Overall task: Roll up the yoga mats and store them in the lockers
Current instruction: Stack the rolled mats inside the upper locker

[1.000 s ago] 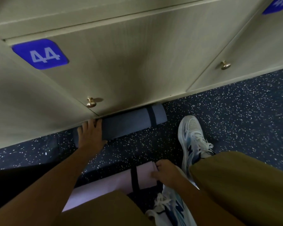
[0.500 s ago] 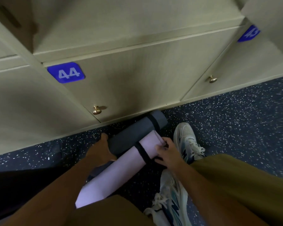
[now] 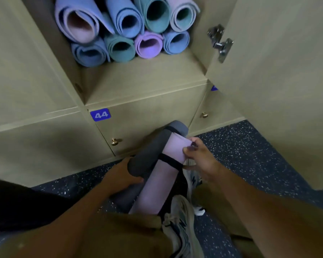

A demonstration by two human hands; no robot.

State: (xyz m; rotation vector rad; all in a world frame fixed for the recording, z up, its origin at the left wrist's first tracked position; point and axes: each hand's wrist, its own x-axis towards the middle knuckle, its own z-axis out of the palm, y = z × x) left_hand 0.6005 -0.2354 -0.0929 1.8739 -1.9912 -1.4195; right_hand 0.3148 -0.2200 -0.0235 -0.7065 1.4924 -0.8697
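Two rolled yoga mats lie side by side in front of me, lifted off the floor. My left hand (image 3: 120,176) grips the dark grey mat (image 3: 147,159) from the left near its middle. The lilac mat (image 3: 157,185) has a black strap (image 3: 171,162) around it. My right hand (image 3: 199,157) pinches the lilac mat's far end, thumb on top. Above, an open locker (image 3: 147,79) holds several rolled mats (image 3: 123,28) in blue, teal and lilac, their ends facing me.
The locker's open door (image 3: 272,71) stands at the right with a metal hinge (image 3: 220,42). Below is closed locker 44 (image 3: 100,114) with a brass knob (image 3: 114,142). My knees and white sneakers (image 3: 181,226) are over the speckled dark floor (image 3: 241,155).
Both mats have come up off the floor and now point toward the lockers. My view has tilted up, bringing the open locker with its stored mats into sight.
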